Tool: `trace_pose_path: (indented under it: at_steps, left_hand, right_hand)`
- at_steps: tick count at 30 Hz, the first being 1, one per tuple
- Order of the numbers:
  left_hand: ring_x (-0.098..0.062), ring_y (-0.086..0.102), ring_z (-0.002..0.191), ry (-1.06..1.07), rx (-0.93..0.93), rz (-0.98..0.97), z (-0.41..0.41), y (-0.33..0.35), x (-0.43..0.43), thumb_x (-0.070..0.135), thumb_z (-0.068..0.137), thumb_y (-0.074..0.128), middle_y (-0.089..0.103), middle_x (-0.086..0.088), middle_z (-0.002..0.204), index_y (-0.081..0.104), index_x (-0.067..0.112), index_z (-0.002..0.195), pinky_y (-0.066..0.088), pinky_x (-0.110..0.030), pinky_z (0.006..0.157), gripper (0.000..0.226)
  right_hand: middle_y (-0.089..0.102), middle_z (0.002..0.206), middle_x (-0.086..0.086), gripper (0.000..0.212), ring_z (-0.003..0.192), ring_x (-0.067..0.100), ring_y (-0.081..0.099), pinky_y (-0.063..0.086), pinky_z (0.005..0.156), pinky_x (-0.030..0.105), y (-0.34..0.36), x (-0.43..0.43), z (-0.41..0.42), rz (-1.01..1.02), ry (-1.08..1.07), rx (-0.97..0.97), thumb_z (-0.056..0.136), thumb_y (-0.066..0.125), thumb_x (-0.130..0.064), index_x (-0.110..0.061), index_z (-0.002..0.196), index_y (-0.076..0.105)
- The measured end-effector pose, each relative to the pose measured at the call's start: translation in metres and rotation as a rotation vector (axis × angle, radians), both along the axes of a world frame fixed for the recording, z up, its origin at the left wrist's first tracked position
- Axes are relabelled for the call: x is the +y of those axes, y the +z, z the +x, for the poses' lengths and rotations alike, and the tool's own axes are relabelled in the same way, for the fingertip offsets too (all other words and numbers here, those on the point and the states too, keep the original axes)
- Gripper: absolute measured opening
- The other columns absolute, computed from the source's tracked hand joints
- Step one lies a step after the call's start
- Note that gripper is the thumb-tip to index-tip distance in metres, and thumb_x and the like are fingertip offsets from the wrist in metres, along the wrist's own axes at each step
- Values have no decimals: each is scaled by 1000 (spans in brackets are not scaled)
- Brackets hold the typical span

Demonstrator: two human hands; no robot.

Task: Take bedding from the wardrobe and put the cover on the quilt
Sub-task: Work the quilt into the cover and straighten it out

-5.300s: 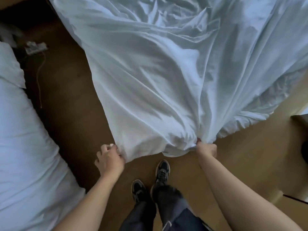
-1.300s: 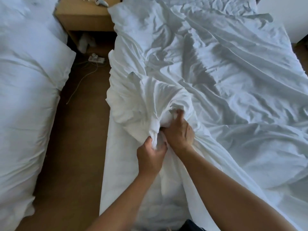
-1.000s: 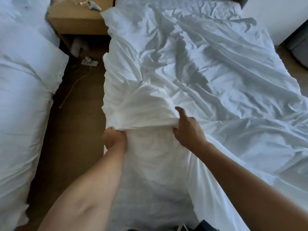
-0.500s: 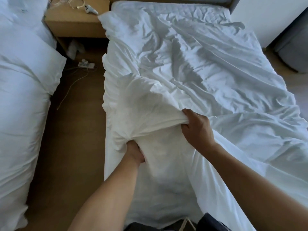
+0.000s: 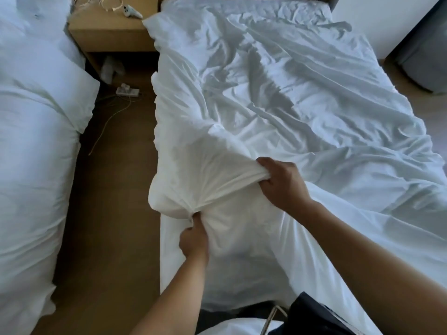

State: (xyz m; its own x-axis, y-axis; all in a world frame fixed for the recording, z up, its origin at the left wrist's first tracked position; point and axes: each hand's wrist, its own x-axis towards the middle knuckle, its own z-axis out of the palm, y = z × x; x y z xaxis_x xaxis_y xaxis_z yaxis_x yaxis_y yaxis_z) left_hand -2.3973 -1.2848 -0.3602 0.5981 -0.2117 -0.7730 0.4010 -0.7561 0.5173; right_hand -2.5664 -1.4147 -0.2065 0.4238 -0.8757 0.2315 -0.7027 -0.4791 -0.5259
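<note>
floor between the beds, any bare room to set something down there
Bare floor runs between the left bed and the quilt, from mid-aisle down to the camera. Near the nightstand it is crowded: a power strip and trailing cable lie there.

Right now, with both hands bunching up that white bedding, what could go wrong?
1. The left hand only pinches a small gather of the cover. It may slip, and the bulging corner overhangs the edge of the bed, above the floor.
2. The right hand grips a thick bunch, so the cover could end up twisted or lumpy. What lies inside is hidden.
</note>
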Motion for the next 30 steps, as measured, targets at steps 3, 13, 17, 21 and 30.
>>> trace_pose_path:
  at_steps: [3,13,17,21,30]
  left_hand:
    - [-42,51,119,86,-97,79,6,28,-20,46,94,53,48,-21,135,49,6,132,45,-49,94,55]
    - [-28,62,67,-91,387,-209,-29,132,-15,18,80,70,63,-11,79,63,6,86,53,-30,54,15]
    - [-28,60,69,19,226,-215,-23,121,9,-9,79,44,58,-14,86,60,1,92,52,-29,55,22]
    - [-33,64,84,138,223,-281,6,124,27,-4,85,40,61,-14,99,60,4,114,56,-39,64,36]
    - [-36,60,116,173,360,-526,46,161,46,1,94,31,59,-16,126,52,7,136,52,-52,99,47]
  right_hand:
    - [71,78,13,37,72,39,65,55,63,41,-8,19,14,70,68,16,72,60,-2,-5,107,72]
    - [70,90,16,15,82,38,66,50,65,41,-29,105,25,401,317,204,89,56,-9,-3,102,60]
    - [55,119,7,68,106,30,55,53,77,41,-42,128,3,409,282,239,73,77,-41,-15,129,49]
    - [46,134,5,113,126,32,41,31,106,54,-69,134,-37,449,104,850,45,73,-85,-22,133,42]
    - [64,111,0,59,105,25,63,40,101,43,-110,201,-69,465,-176,736,75,69,-60,-21,117,55]
